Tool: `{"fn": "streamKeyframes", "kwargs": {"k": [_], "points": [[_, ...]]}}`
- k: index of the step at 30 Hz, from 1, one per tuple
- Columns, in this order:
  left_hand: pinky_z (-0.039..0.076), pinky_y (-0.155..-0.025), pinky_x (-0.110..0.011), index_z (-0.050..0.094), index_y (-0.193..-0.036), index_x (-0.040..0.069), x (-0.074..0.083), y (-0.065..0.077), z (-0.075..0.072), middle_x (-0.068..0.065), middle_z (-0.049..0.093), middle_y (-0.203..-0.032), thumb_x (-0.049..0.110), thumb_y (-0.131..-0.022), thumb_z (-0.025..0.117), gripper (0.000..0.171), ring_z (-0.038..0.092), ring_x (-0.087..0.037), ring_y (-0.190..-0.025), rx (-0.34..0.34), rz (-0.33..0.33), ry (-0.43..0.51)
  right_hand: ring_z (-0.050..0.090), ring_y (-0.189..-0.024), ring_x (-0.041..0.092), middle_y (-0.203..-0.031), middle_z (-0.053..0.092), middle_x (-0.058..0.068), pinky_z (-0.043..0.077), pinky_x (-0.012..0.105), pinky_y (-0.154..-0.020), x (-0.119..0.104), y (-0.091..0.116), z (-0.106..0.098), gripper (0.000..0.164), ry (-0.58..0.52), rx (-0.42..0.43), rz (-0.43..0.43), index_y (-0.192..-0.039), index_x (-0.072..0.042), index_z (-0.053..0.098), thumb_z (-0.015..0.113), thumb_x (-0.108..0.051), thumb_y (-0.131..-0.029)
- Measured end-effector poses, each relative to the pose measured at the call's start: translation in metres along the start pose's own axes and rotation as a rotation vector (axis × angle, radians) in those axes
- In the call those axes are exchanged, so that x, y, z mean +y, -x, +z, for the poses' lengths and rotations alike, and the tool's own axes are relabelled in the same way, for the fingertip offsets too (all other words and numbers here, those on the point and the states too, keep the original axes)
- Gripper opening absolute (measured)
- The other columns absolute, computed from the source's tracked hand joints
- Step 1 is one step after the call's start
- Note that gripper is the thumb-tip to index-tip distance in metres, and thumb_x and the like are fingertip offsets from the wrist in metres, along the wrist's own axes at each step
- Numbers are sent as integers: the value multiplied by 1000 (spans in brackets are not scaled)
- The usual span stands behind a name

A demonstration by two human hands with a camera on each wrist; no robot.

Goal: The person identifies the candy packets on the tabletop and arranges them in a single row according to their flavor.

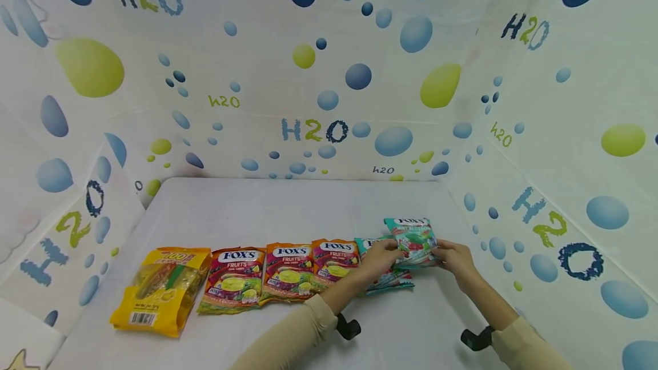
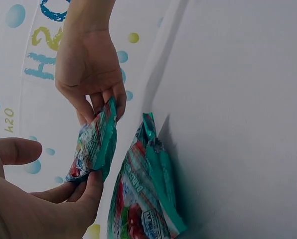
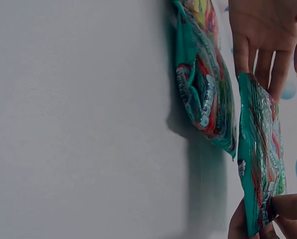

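Observation:
A teal candy bag (image 1: pixel 413 242) marked FOX'S and MINT BLOSSOM is held up between both hands above the table. My right hand (image 1: pixel 454 257) pinches one side edge between thumb and fingers, seen also at the bag's lower end (image 3: pixel 260 209) in the right wrist view. On the other side, my left hand (image 1: pixel 382 257) touches the bag with its straight fingers (image 3: pixel 280 69), its thumb standing away from it. Another teal candy bag (image 2: pixel 143 194) lies on the table just below, partly covered by the left hand and the raised bag in the head view.
Left of the teal bags, several red FOX'S fruit candy bags (image 1: pixel 233 281) lie in a row. A larger yellow packet (image 1: pixel 161 290) is at the far left end. The white table (image 1: pixel 288 207) meets patterned sheets (image 1: pixel 267 84) at the back and sides.

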State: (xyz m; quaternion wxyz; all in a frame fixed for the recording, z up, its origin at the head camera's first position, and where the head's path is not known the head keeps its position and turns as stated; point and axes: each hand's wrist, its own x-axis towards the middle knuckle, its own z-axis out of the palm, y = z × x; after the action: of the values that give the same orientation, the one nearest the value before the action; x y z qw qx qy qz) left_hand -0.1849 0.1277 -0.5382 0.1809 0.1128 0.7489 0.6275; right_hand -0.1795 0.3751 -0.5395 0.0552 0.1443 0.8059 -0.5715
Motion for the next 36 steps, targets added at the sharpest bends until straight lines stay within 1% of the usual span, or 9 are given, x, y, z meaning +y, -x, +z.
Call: {"fn": "streamKeyframes", "kwargs": {"k": [5, 9, 13, 17, 24, 27, 32, 34, 36], "points": [[52, -103, -49, 64, -140, 5, -1, -2, 8, -8, 66, -137, 32, -99, 67, 49, 61, -21, -116, -3, -6, 29, 66, -108, 13, -144, 59, 26, 57, 24, -84, 7, 2, -5, 53, -18, 19, 21, -148, 11, 49, 62, -14, -103], [51, -105, -49, 63, -141, 2, -1, -2, 15, -10, 65, -138, 30, -99, 66, 51, 62, -24, -120, -12, -1, 39, 66, -109, 12, -144, 59, 26, 56, 22, -82, 13, 3, -8, 52, -16, 38, 29, -147, 11, 50, 61, -14, -102], [50, -107, -49, 63, -140, 1, 0, -1, 22, -11, 66, -138, 27, -98, 67, 50, 61, -28, -125, -16, 1, 21, 66, -106, 12, -143, 60, 25, 56, 22, -81, 18, 6, -10, 52, -14, 55, 61, -147, 11, 50, 61, -13, -103], [51, -107, -47, 64, -139, -1, -1, -2, 28, -12, 67, -136, 25, -97, 68, 50, 61, -29, -125, -10, 11, 0, 66, -106, 13, -144, 59, 26, 56, 22, -81, 23, 7, -13, 52, -26, 64, 76, -147, 11, 50, 61, -13, -103], [55, -99, -43, 65, -136, -3, -5, -4, 34, -14, 69, -133, 26, -95, 69, 51, 64, -25, -115, -23, 32, -46, 60, -124, 29, -153, 48, 30, 56, 26, -88, 31, 6, -17, 53, -17, 76, 101, -149, 10, 47, 59, -13, -103], [53, -103, -44, 65, -136, -3, -6, -3, 36, -14, 69, -133, 28, -95, 69, 52, 64, -27, -121, -38, 37, -62, 59, -125, 31, -153, 48, 30, 56, 27, -87, 34, 5, -19, 53, -15, 86, 112, -149, 10, 48, 59, -13, -103], [51, -108, -46, 65, -137, -4, -6, -3, 39, -15, 66, -138, 29, -97, 67, 52, 60, -31, -130, -54, 31, -87, 61, -116, 22, -152, 49, 30, 53, 23, -81, 40, 4, -21, 56, -11, 86, 113, -149, 11, 47, 62, -14, -101], [50, -109, -47, 65, -137, -4, -6, -2, 40, -15, 65, -140, 30, -97, 67, 52, 58, -31, -132, -53, 22, -95, 60, -117, 22, -153, 47, 29, 52, 21, -80, 42, 4, -21, 57, -11, 87, 116, -149, 11, 47, 63, -14, -101], [49, -110, -47, 65, -137, -4, -4, -2, 41, -16, 63, -142, 30, -97, 67, 53, 57, -32, -134, -53, 15, -94, 57, -123, 25, -156, 44, 29, 51, 20, -79, 43, 5, -21, 58, -11, 89, 120, -150, 10, 46, 63, -15, -101]]}}
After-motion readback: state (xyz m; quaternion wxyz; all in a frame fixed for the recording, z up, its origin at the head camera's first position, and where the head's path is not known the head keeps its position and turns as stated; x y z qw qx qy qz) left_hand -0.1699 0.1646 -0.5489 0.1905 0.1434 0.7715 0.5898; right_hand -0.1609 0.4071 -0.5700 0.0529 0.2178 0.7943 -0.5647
